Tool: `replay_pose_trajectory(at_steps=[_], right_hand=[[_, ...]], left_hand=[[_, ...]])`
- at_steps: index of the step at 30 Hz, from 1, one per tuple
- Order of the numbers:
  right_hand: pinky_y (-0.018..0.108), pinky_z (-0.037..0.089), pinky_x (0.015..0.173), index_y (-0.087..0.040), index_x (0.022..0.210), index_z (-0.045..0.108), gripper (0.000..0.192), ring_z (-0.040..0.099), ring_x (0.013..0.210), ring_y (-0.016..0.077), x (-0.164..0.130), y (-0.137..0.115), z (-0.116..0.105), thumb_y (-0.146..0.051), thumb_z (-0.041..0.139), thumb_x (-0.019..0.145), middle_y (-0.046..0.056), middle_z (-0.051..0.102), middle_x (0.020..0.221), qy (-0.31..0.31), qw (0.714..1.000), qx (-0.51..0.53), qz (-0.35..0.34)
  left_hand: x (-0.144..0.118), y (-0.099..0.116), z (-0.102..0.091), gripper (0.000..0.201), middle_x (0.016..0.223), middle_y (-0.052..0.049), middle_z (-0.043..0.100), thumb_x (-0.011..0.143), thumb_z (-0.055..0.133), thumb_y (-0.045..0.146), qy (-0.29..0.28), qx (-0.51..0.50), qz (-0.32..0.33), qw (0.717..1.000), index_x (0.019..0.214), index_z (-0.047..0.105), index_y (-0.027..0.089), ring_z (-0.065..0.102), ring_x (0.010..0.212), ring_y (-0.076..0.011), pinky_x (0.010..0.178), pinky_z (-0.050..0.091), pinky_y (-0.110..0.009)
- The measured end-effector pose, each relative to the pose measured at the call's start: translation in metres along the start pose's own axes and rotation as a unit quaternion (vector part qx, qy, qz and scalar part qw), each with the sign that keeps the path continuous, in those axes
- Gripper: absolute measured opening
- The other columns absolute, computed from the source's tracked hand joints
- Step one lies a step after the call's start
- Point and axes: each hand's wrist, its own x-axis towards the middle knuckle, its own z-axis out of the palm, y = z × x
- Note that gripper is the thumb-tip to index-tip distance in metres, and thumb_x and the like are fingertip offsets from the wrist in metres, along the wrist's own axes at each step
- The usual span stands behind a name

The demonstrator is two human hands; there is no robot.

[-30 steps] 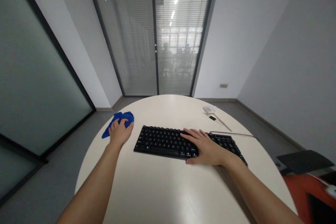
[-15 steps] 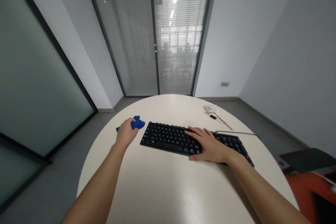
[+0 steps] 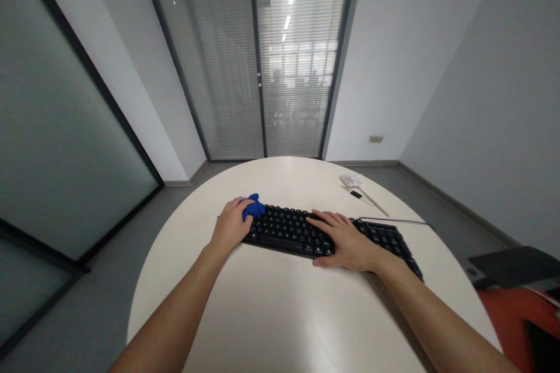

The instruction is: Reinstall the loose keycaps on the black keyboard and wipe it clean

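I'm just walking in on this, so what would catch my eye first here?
The bright blue cloth, bunched in the left hand at the left end of the black keyboard, stands out on the pale round table. The right hand lies flat on the keys further right.
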Motion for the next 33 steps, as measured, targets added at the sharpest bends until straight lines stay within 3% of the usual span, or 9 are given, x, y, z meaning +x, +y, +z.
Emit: replay_pose_trajectory(at_steps=[7, 13, 21, 24, 29, 30, 33], right_hand=[[0.062, 0.015, 0.118, -0.030, 0.155, 0.034, 0.104, 0.025, 0.146, 0.0415, 0.000, 0.001, 0.001, -0.072, 0.070, 0.068, 0.010, 0.025, 0.163, -0.007, 1.000, -0.002, 0.009], [0.063, 0.013, 0.118, -0.030, 0.155, 0.034, 0.103, 0.024, 0.146, 0.0419, 0.000, 0.002, 0.001, -0.072, 0.071, 0.068, 0.009, 0.023, 0.164, -0.015, 1.000, 0.004, 0.010], [0.063, 0.013, 0.119, -0.031, 0.155, 0.034, 0.103, 0.024, 0.146, 0.0414, -0.001, 0.001, 0.000, -0.073, 0.070, 0.068, 0.009, 0.024, 0.163, -0.011, 1.000, 0.006, 0.006], [0.063, 0.013, 0.119, -0.031, 0.154, 0.034, 0.103, 0.024, 0.147, 0.0414, -0.001, 0.002, 0.001, -0.073, 0.071, 0.067, 0.009, 0.024, 0.164, -0.009, 1.000, 0.008, 0.004], [0.062, 0.014, 0.119, -0.031, 0.154, 0.035, 0.103, 0.025, 0.147, 0.0396, 0.000, 0.002, 0.000, -0.072, 0.071, 0.068, 0.009, 0.024, 0.163, -0.010, 1.000, 0.002, 0.000], [0.061, 0.014, 0.119, -0.030, 0.154, 0.034, 0.103, 0.025, 0.147, 0.0391, 0.000, 0.001, -0.001, -0.072, 0.071, 0.068, 0.009, 0.024, 0.163, -0.013, 1.000, 0.000, 0.001], [0.062, 0.013, 0.119, -0.030, 0.155, 0.034, 0.104, 0.024, 0.147, 0.0396, 0.001, 0.000, -0.002, -0.072, 0.071, 0.067, 0.009, 0.024, 0.163, -0.020, 1.000, -0.003, 0.010]], left_hand=[[0.001, 0.011, -0.022, 0.038, 0.116, -0.005, 0.066, 0.080, 0.055, 0.018, -0.063, 0.057, 0.031, 0.996, 0.116, 0.065, 0.024, 0.057, 0.112, -0.0271, 0.101, 0.045, -0.038], [-0.003, 0.021, -0.042, 0.032, 0.106, -0.008, 0.064, 0.075, 0.057, 0.018, -0.151, 0.100, 0.011, 0.983, 0.106, 0.060, 0.024, 0.060, 0.101, -0.0282, 0.081, 0.048, -0.036], [-0.011, 0.021, -0.054, 0.026, 0.097, -0.008, 0.065, 0.068, 0.059, 0.018, -0.222, 0.081, 0.020, 0.971, 0.094, 0.060, 0.024, 0.063, 0.088, -0.0282, 0.075, 0.047, -0.036], [-0.006, 0.023, -0.055, 0.020, 0.093, -0.005, 0.066, 0.072, 0.058, 0.020, -0.204, 0.060, -0.003, 0.977, 0.090, 0.062, 0.024, 0.064, 0.087, -0.0264, 0.077, 0.048, -0.035], [0.002, 0.015, -0.038, 0.040, 0.124, -0.007, 0.063, 0.081, 0.055, 0.020, -0.013, 0.046, -0.035, 0.998, 0.120, 0.061, 0.024, 0.057, 0.114, -0.0275, 0.098, 0.046, -0.038], [0.002, 0.013, -0.033, 0.045, 0.129, -0.007, 0.061, 0.083, 0.056, 0.021, -0.006, 0.039, -0.025, 0.999, 0.128, 0.058, 0.024, 0.056, 0.118, -0.0275, 0.101, 0.045, -0.039], [-0.001, 0.009, -0.016, 0.052, 0.136, -0.008, 0.058, 0.089, 0.058, 0.032, -0.059, 0.017, -0.007, 0.998, 0.140, 0.052, 0.025, 0.055, 0.121, -0.0285, 0.104, 0.045, -0.041]])
